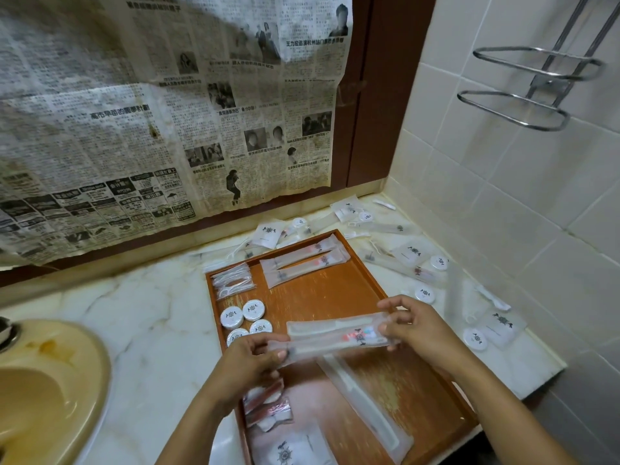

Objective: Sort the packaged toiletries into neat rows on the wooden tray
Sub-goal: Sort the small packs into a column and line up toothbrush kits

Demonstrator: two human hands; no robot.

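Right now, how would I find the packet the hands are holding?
Find the wooden tray on the marble counter. Above its middle, the left hand and right hand hold one long clear packet by its ends. It alone is off the tray.

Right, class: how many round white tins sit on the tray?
4 tins at the left edge of the tray: two behind, two in front, the nearest partly under the left hand, which may hide more.

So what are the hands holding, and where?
Long clear packets, above the tray: left hand pinches one end, right hand the other.
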